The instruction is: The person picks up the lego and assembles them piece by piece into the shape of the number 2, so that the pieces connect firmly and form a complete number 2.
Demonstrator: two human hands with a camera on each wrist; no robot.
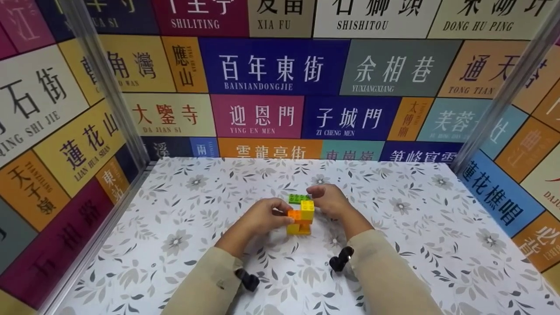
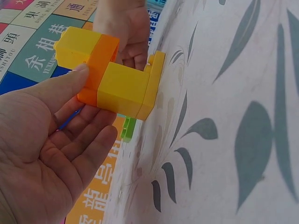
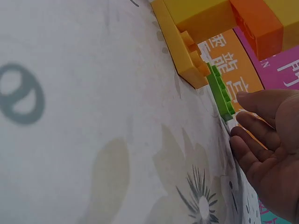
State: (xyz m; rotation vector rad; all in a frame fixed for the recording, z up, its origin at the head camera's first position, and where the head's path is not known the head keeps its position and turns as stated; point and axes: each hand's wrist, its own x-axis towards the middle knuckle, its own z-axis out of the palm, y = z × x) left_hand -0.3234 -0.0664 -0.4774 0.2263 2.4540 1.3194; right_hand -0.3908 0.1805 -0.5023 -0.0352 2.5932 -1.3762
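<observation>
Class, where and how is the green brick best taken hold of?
Probably pinch the long sides of the green brick near its right end, coming from the right: it lies low, studs up, the yellow-and-orange stack stands on its near side, and the right hand is by that end.

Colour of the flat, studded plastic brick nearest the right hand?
Green studded brick, bright green; clearest in the right wrist view.
</observation>
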